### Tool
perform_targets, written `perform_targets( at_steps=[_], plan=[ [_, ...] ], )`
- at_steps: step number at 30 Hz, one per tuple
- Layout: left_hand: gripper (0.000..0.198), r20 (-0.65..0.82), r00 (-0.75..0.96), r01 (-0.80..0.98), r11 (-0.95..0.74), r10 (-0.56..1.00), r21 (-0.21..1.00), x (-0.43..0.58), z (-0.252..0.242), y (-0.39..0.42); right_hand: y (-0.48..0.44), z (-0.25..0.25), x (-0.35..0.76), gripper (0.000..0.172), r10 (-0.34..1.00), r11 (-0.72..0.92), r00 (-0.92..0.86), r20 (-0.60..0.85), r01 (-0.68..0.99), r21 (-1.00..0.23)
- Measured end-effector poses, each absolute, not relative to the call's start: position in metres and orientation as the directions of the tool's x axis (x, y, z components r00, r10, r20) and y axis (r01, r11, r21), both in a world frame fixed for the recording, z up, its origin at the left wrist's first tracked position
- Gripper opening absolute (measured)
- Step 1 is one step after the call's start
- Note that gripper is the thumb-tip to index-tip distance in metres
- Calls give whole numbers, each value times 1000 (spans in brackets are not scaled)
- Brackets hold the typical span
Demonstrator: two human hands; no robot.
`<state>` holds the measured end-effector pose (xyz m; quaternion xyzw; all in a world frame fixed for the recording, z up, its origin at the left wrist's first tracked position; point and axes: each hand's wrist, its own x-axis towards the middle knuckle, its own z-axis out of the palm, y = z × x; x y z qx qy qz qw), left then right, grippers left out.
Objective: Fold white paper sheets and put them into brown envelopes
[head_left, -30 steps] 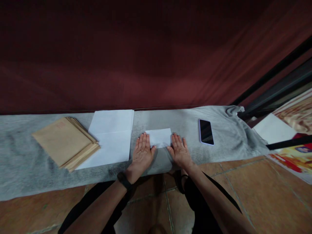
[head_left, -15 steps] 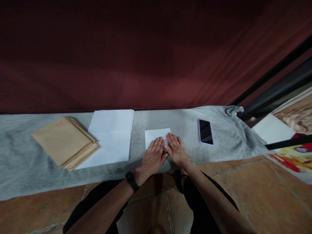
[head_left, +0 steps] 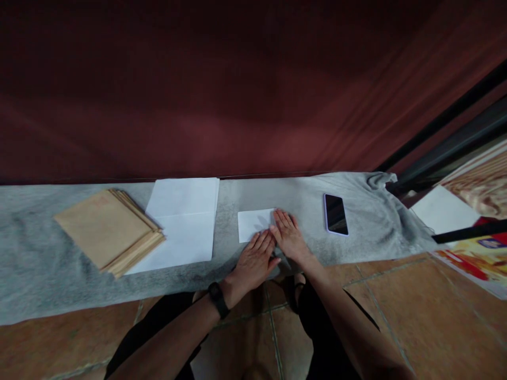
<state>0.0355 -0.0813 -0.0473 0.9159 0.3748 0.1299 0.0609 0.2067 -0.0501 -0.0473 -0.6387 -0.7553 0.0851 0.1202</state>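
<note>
A small folded white paper (head_left: pixel 252 225) lies on a grey cloth (head_left: pixel 59 279) spread over the floor. My right hand (head_left: pixel 288 236) lies flat on the paper's right end, fingers stretched out. My left hand (head_left: pixel 255 260) rests flat at the paper's near edge, fingers extended and touching the right hand. A dark band is on my left wrist. Neither hand grips anything.
A stack of white sheets (head_left: pixel 178 221) lies left of the folded paper, with a pile of brown envelopes (head_left: pixel 106 229) further left. A dark phone (head_left: pixel 336 213) lies to the right. A maroon curtain (head_left: pixel 237 95) hangs behind. Tiled floor (head_left: pixel 396 295) runs in front.
Both hands were spread at the paper's two ends; they came together over it. Now my left hand has drawn back toward me and my right has slid up the right end.
</note>
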Motion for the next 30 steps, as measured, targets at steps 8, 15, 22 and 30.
perform_targets(
  at_steps=[8,15,22,30],
  plan=[
    [50,186,578,731,-606,794,313,28,-27,-58,-66,-43,213,59,956,294,-276,100,889,-351],
    [52,144,693,641,-696,706,324,31,-30,-31,-88,-49,215,51,906,423,-402,133,849,-315],
    [52,67,725,636,-703,686,319,45,-41,-10,-100,-53,204,51,891,453,-424,161,848,-276],
    [53,124,669,689,-674,733,266,55,-51,-1,-105,-47,202,53,867,497,-456,200,808,-315]
  ],
)
